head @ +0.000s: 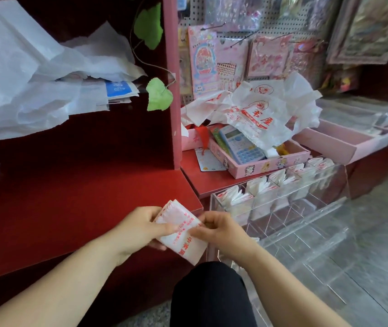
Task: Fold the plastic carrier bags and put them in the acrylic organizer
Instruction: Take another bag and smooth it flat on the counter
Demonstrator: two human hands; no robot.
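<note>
Folded carrier bag [183, 228] is held in both your hands, just left of the acrylic organizer [306, 208] and over the edge of the red shelf [82, 197]. It carries large red Chinese characters turned sideways; the small lines beside them are too fine to read. Your left hand [138, 228] grips it with the thumb on top and fingers curled beneath; your right hand [216, 230] pinches its near edge between thumb and forefinger. Behind the organizer, loose bags [259, 114] printed "书屋" in red lie crumpled over a pink tray [268, 165] holding one calculator [242, 147]. At least four of the organizer's back compartments hold folded bags [234, 197]. Far left of it, white plastic [23, 79] is heaped.
</note>
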